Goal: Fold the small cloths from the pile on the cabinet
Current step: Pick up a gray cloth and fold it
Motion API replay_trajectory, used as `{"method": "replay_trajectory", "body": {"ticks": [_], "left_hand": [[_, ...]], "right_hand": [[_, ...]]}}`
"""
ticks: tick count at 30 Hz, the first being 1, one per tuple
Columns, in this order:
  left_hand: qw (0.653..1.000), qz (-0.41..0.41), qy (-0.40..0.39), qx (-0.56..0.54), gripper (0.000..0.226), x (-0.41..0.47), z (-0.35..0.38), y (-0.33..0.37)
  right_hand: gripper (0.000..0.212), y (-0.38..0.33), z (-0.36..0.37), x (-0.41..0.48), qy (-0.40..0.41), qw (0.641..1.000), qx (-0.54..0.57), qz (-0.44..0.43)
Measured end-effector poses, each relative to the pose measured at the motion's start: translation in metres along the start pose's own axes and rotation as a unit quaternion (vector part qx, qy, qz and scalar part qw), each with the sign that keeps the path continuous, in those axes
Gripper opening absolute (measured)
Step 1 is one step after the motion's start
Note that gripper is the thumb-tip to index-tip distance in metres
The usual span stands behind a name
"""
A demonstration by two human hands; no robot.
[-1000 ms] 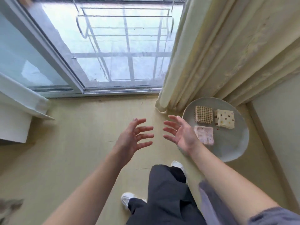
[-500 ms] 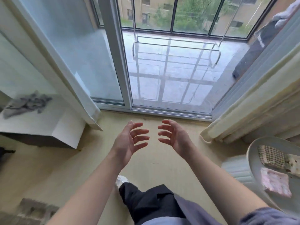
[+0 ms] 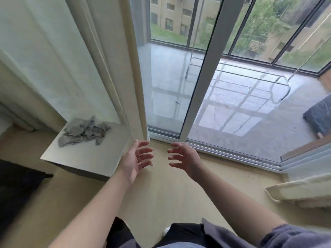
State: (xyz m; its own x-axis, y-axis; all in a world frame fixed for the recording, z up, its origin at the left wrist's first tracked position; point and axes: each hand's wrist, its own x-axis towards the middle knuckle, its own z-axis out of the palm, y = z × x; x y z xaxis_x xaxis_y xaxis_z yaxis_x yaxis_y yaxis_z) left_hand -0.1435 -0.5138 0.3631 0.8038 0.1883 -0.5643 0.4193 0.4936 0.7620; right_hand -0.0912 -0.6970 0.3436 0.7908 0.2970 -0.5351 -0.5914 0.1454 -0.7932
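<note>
my left hand (image 3: 136, 159) and right hand (image 3: 184, 156) hover empty, fingers spread, palms facing.
grey cloth pile (image 3: 84, 131) sits apart on the white cabinet (image 3: 86, 158); individual cloths blur together.

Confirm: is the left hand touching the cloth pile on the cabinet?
Apart. The head view shows the left hand open with fingers spread, beside the cabinet. A stretch of bare cabinet top lies between it and the grey cloth pile.

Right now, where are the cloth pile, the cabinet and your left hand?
cloth pile (image 3: 84, 131), head view, middle of the grey heap.
cabinet (image 3: 84, 156), head view, bare top near its front edge.
left hand (image 3: 135, 159), head view, palm.
</note>
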Motion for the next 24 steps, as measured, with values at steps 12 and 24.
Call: {"method": "replay_trajectory", "body": {"ticks": [12,24], "left_hand": [[0.976,-0.110,-0.012,0.188,0.039,0.186,-0.282,0.161],[0.851,-0.086,-0.009,0.518,0.013,0.353,-0.436,0.152]], "right_hand": [[0.015,0.076,0.286,0.175,0.117,0.991,0.049,0.052],[0.009,0.178,0.377,0.368,0.216,0.926,-0.271,0.152]]}}
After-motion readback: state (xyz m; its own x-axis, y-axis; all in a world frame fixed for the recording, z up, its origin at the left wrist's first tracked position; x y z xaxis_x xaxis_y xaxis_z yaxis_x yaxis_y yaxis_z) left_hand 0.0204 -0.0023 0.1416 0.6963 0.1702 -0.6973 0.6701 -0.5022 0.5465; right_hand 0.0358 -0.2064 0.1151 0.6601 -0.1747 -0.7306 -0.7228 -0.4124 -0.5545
